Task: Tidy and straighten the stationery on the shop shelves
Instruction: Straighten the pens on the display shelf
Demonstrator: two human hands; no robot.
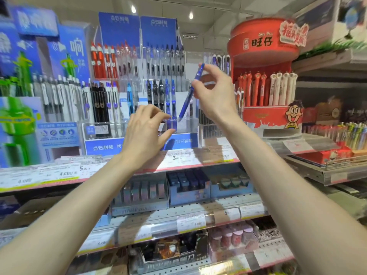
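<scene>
**At the pen display: one blue pen going back in**

On the top shelf, most pens in the clear acrylic rack (139, 86) already stand upright in rows; red display stand (266, 80) to the right looks orderly too. Judging by this, work's partway thru w/ lower shelves prob. not yet touched.

Right hand (215, 92) pinches a blue pen (190, 92) near its upper half betw. thumb & fingertips, other fingers loosely curled. Pen's tilted, tip down, just above the front clear compartment (183, 125), not seated yet.

Left hand (146, 132) hovers by that compartment's left edge, fingers bent, thumb out; holds nothing, contact w/ rack can't be told.
</scene>
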